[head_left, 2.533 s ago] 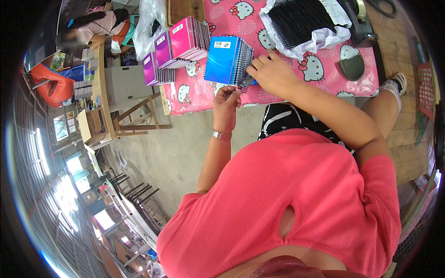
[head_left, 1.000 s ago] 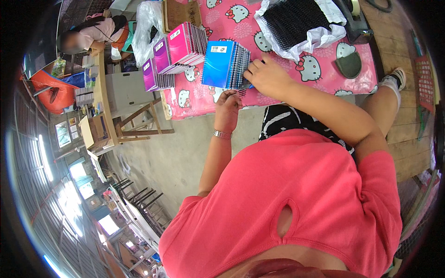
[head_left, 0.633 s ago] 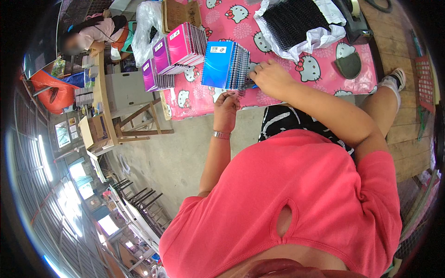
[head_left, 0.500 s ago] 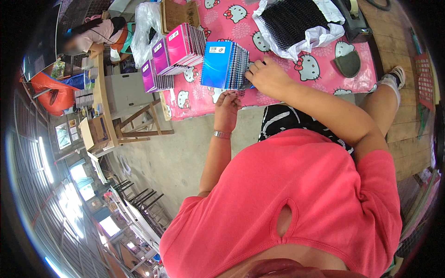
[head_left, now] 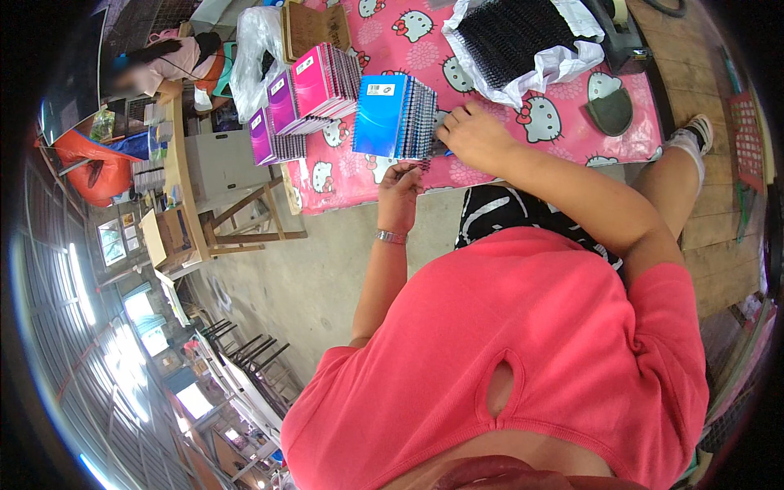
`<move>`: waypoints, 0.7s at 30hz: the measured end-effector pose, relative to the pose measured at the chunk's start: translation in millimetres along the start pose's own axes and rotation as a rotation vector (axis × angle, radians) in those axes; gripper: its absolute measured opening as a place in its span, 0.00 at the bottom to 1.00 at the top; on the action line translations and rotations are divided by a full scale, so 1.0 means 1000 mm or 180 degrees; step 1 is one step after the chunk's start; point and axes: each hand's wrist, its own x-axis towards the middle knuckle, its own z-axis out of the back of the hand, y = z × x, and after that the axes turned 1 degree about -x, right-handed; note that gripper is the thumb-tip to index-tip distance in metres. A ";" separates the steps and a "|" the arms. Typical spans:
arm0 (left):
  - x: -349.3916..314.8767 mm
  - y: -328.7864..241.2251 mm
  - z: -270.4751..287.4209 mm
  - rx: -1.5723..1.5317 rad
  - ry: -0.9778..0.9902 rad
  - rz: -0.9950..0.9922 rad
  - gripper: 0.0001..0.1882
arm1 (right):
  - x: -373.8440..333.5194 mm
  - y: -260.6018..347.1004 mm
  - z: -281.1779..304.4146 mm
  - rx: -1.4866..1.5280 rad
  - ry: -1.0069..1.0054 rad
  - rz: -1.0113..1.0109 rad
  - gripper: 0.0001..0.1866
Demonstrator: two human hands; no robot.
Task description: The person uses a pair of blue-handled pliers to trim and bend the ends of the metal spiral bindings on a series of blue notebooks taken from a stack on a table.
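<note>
A stack of spiral-bound notebooks with a blue top cover sits near the table's front edge, in front of me. At its lower right corner, my left hand has its fingers pinched on the end of a dark wire coil. My right hand is closed beside the stack's right side, fingers bent toward the coils. A small blue bit shows under its fingers; what it is, I cannot make out. Pink notebooks and purple notebooks are stacked to the left.
A pink patterned cloth covers the table. Black coils lie in white wrapping at the back. Right of them are a dark green rounded pouch-like piece and a tape dispenser. A cardboard box and clear plastic bag stand back left; another person sits beyond.
My right hand has shifted very slightly to the right. My left hand stays at the stack's lower corner, its fingers moved only a little. The notebooks keep their places.
</note>
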 end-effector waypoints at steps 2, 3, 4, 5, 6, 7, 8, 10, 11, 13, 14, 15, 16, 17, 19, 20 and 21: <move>0.001 0.002 -0.006 0.0230 0.0047 -0.0116 0.10 | 0.005 0.004 -0.001 0.0060 0.0061 0.0053 0.09; 0.001 0.002 -0.008 0.0236 0.0045 -0.0123 0.10 | 0.008 0.007 -0.002 0.0117 0.0132 0.0105 0.09; 0.002 0.003 -0.009 0.0516 0.0020 -0.0177 0.09 | 0.012 0.009 0.001 0.0123 0.0132 0.0109 0.09; 0.002 0.002 -0.009 0.0796 -0.0004 -0.0231 0.09 | 0.016 0.010 0.004 0.0279 0.0731 -0.0032 0.09; 0.002 0.003 -0.008 0.0796 -0.0012 -0.0229 0.09 | 0.018 0.011 0.007 0.0434 0.1331 -0.0172 0.08; 0.003 0.003 -0.008 0.0732 -0.0065 -0.0223 0.09 | 0.016 0.010 0.005 0.0428 0.1332 -0.0174 0.08; 0.003 0.003 -0.008 0.0668 -0.0117 -0.0218 0.09 | 0.013 0.009 0.003 0.0534 0.1297 -0.0244 0.08; 0.002 0.002 -0.005 0.0415 -0.0132 -0.0122 0.09 | 0.005 0.004 -0.002 0.0636 0.1262 -0.0317 0.08; 0.001 0.000 -0.005 0.0167 -0.0149 -0.0024 0.09 | -0.001 0.001 -0.005 0.0414 0.0887 -0.0304 0.09; 0.002 0.002 -0.005 0.0074 -0.0151 -0.0064 0.09 | -0.003 -0.002 -0.008 0.0189 0.0516 -0.0291 0.09; 0.002 0.003 -0.003 -0.0017 -0.0159 -0.0104 0.09 | -0.003 -0.002 -0.008 0.0045 0.0223 -0.0183 0.09; 0.003 0.005 -0.003 -0.0020 -0.0157 -0.0101 0.09 | -0.002 -0.002 -0.007 -0.0099 -0.0070 -0.0075 0.09; 0.004 0.006 -0.005 0.0263 -0.0101 -0.0139 0.09 | 0.000 -0.001 -0.008 -0.0105 -0.0071 -0.0076 0.09; 0.005 0.007 -0.007 0.0545 -0.0045 -0.0178 0.09 | 0.003 0.002 -0.009 -0.0066 -0.0105 -0.0005 0.09; 0.006 0.006 -0.014 0.0990 -0.0157 -0.0212 0.08 | 0.009 0.005 -0.009 -0.0030 -0.0139 0.0066 0.08; 0.006 0.005 -0.018 0.1438 -0.0273 -0.0242 0.07 | 0.011 0.007 -0.008 0.0061 0.0306 -0.0006 0.08; 0.007 0.007 -0.019 0.1437 -0.0271 -0.0244 0.07 | 0.012 0.007 -0.007 0.0152 0.0751 -0.0079 0.08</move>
